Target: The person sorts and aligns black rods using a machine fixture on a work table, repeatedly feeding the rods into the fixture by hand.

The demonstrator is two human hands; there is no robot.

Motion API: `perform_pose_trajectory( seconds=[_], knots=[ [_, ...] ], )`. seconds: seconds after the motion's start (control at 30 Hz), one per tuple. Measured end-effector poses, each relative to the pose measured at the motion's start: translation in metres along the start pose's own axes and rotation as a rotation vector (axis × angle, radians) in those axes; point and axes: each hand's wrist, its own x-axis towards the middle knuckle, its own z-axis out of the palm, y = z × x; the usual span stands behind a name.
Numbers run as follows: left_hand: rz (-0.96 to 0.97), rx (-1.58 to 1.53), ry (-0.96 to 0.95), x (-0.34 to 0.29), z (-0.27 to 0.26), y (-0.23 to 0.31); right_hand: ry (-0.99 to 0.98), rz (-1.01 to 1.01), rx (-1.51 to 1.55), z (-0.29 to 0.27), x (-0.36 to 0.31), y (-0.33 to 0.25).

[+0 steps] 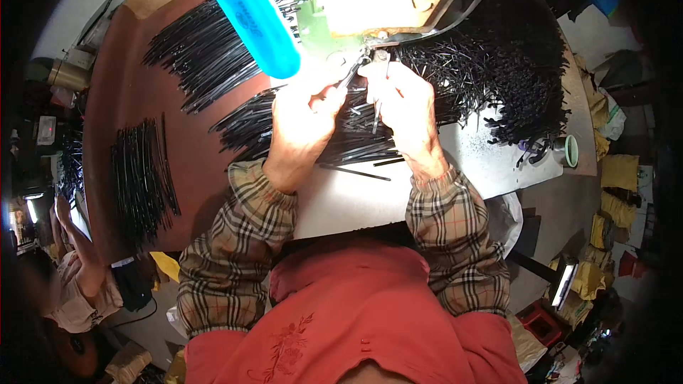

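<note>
My left hand [307,115] is raised to the green base of a small press machine [334,28], its fingers closed on a thin black rod [350,75] near the machine's working point. Just to its right, my right hand [402,103] pinches another thin black piece [376,119] that hangs down from the fingers. Both hands sit over a heap of thin black rods [356,146] on the white table top [356,199]. A blue plastic handle [252,14] slants above my left hand. My checked sleeves come up from below.
A big tangled pile of black rods [505,64] fills the right side. Neat bundles of rods [203,50] and another bundle of rods [142,178] lie on the brown board at left. A small green cup [569,151] stands at the table's right edge. Another person [75,277] sits at lower left.
</note>
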Motion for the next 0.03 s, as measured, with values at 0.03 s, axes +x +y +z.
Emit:
perform_pose_trajectory(
  seconds=[0.03],
  knots=[
    [0.011,0.064,0.001,0.0026,-0.0006,0.0007,-0.026,0.025,0.009,-0.0035,0.002,-0.002]
  ],
)
